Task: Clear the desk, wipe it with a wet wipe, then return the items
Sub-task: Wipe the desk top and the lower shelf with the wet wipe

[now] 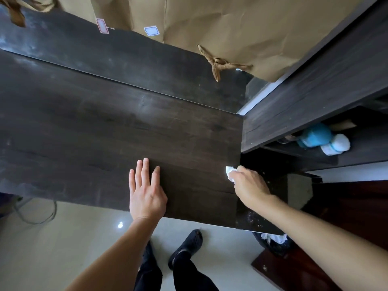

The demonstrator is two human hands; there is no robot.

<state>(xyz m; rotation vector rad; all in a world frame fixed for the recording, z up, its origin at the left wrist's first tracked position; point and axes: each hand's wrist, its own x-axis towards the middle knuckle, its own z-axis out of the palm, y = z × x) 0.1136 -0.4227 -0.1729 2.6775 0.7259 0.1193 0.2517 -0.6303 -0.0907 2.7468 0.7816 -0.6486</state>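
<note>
The bench (105, 122) is a dark wood top that fills most of the head view, its surface bare apart from the two hands. The left hand (147, 192) lies flat on it near the front edge, palm down, fingers straight and close together, grasping nothing. The right hand (249, 185) is at the bench's right end, knuckles up, fingers curled around a crumpled white wipe (230, 173). The wipe sticks out past the fingertips on the side toward the left hand and sits against the wood right at the seam where the top meets a darker, speckled strip along the end. The two hands are well apart, and the wipe lies between them but just beside the right one.

Right of the bench stands a dark shelf unit (315, 101) with a blue and white item (315, 137) lying in one compartment. Behind the bench, brown paper (252, 24) covers the wall, with a red-edged label (102, 26) and a blue-edged label (151, 31) stuck on it. Below the front edge the pale floor (63, 238) shows a black shoe (186, 246), a grey cable (37, 213) at the left, and a dark bin (270, 247) with white scraps inside under the right forearm.
</note>
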